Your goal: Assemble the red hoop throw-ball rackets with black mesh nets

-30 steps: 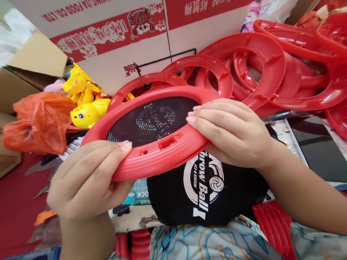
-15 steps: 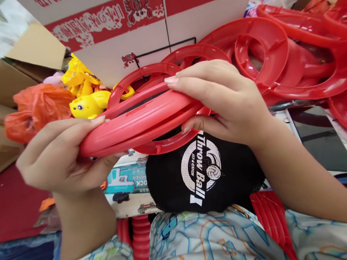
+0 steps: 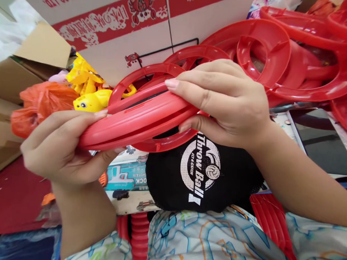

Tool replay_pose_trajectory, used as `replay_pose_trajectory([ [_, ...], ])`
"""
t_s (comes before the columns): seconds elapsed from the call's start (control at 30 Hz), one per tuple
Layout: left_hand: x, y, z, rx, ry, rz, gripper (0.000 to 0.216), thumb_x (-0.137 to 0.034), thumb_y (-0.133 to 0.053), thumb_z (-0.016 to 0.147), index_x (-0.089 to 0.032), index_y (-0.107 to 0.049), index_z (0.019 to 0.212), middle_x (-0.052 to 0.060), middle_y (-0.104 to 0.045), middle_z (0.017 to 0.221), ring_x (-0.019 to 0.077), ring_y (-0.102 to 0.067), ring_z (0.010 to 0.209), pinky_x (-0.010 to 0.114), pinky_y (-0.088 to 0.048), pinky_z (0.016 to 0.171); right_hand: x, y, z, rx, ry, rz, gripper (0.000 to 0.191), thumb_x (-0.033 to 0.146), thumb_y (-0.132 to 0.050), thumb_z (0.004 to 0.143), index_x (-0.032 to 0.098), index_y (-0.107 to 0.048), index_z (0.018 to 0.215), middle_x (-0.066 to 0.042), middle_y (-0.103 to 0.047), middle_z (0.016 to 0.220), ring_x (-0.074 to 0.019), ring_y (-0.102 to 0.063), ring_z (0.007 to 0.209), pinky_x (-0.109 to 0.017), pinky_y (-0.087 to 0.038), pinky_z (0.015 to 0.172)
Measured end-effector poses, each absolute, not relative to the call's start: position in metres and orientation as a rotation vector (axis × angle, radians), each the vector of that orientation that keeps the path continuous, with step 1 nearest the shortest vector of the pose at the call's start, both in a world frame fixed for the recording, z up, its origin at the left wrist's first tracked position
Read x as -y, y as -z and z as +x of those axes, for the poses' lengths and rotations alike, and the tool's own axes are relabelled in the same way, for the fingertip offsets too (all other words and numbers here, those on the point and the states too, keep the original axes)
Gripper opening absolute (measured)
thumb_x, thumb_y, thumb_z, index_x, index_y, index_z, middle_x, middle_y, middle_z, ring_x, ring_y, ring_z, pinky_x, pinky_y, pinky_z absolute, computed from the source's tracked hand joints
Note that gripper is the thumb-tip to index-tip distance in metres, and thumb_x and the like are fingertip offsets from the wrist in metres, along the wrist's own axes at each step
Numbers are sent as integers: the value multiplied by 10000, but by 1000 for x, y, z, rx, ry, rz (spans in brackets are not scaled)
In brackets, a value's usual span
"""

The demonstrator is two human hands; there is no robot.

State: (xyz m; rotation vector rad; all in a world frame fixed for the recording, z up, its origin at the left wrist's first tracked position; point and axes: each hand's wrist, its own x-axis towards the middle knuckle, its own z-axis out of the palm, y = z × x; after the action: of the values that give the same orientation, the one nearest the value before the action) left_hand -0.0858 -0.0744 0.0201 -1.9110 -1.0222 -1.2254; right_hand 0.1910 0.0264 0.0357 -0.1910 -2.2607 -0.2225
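Note:
I hold a red plastic ring frame [image 3: 138, 122] edge-on in front of me, with black mesh stretched inside it, barely visible. My left hand [image 3: 62, 150] is closed on its left end, fingers over the top and thumb below. My right hand [image 3: 221, 101] is closed on its right end, fingers pressed along the upper rim and thumb underneath. A second red ring half [image 3: 168, 139] shows just under the frame. Below them lies a black mesh disc [image 3: 204, 178] printed "Throw Ball" in white.
Several loose red ring frames [image 3: 274, 60] are piled at the back right. A white and red carton [image 3: 146, 27] stands behind. Yellow toy figures [image 3: 88, 93] and an orange plastic bag [image 3: 43, 105] lie at the left. Printed toy packaging [image 3: 126, 178] and a dark panel [image 3: 318, 143] lie underneath.
The frame has been tipped from face-up to edge-on. My right hand shifted to press over its top rim, and my left hand re-gripped the left end.

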Motion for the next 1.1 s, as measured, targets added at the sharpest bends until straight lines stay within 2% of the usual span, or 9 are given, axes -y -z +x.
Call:
replay_pose_trajectory([
  [0.17, 72, -19, -95, 1074, 1181, -1903, 690, -732, -739, 621, -139, -768, 971, 82, -752, 772, 223, -685, 663, 347, -539, 629, -24, -43, 185, 2259, 202, -206, 510, 466, -467, 1020, 72, -588, 1319, -107, -669, 1267, -243, -638, 1172, -394, -521, 1034],
  [0.23, 71, -18, -100, 1096, 1201, -1918, 701, -743, -723, 655, -127, -750, 987, 89, -753, 800, 227, -691, 699, 369, -557, 681, -24, -51, 182, 2317, 204, -233, 483, 475, -487, 1010, 118, -600, 1315, -98, -668, 1281, -257, -630, 1191, -422, -530, 1042],
  [0.33, 72, -16, -108, 1162, 1184, -1925, 640, -702, -669, 770, -131, -710, 1059, 86, -757, 883, 226, -698, 801, 391, -573, 776, -25, -64, 175, 2356, 302, -221, 426, 462, -493, 1010, 181, -596, 1312, -77, -679, 1268, -244, -643, 1152, -387, -540, 1001],
  [0.43, 70, -13, -117, 1193, 1170, -1952, 550, -615, -648, 852, -151, -675, 1145, 79, -751, 955, 209, -691, 859, 371, -577, 792, -29, -70, 164, 2328, 451, -135, 428, 427, -470, 1023, 98, -608, 1259, -111, -704, 1168, -249, -666, 1070, -385, -554, 933],
  [0.6, 68, -15, -128, 1075, 1130, -2056, 666, -558, -776, 771, -117, -638, 1251, 122, -740, 1011, 230, -701, 898, 350, -580, 808, -29, -69, 152, 2254, 538, -34, 436, 398, -510, 1008, 11, -607, 1184, -158, -714, 1069, -263, -669, 967, -428, -559, 860],
  [0.73, 81, -27, -105, 1115, 974, -1925, 747, -647, -780, 710, -73, -676, 1176, 152, -743, 936, 285, -707, 865, 423, -579, 814, -22, -70, 149, 2321, 434, -58, 394, 372, -488, 1015, 42, -592, 1203, -139, -706, 1094, -261, -645, 979, -431, -528, 828],
  [0.8, 89, -35, -83, 1185, 976, -1881, 792, -649, -750, 746, -26, -649, 1224, 176, -747, 1009, 292, -709, 945, 442, -564, 901, -16, -72, 148, 2365, 379, -74, 356, 337, -461, 1019, 62, -598, 1198, -121, -702, 1096, -256, -637, 975, -426, -506, 810],
  [0.93, 96, -45, -57, 1238, 843, -1989, 575, -470, -638, 928, -19, -607, 1283, 170, -685, 1279, 257, -627, 1252, 387, -490, 1075, -7, -73, 144, 2433, 326, -142, 336, 319, -440, 1030, 86, -592, 1217, -93, -696, 1068, -240, -619, 946, -415, -470, 793],
  [1.1, 91, -40, -65, 1116, 864, -2022, 372, -309, -492, 1007, -59, -642, 1238, 116, -728, 1195, 247, -690, 1155, 401, -542, 1002, -4, -70, 143, 2427, 378, -109, 321, 282, -474, 1020, 73, -560, 1248, -79, -685, 1066, -222, -593, 924, -406, -454, 809],
])
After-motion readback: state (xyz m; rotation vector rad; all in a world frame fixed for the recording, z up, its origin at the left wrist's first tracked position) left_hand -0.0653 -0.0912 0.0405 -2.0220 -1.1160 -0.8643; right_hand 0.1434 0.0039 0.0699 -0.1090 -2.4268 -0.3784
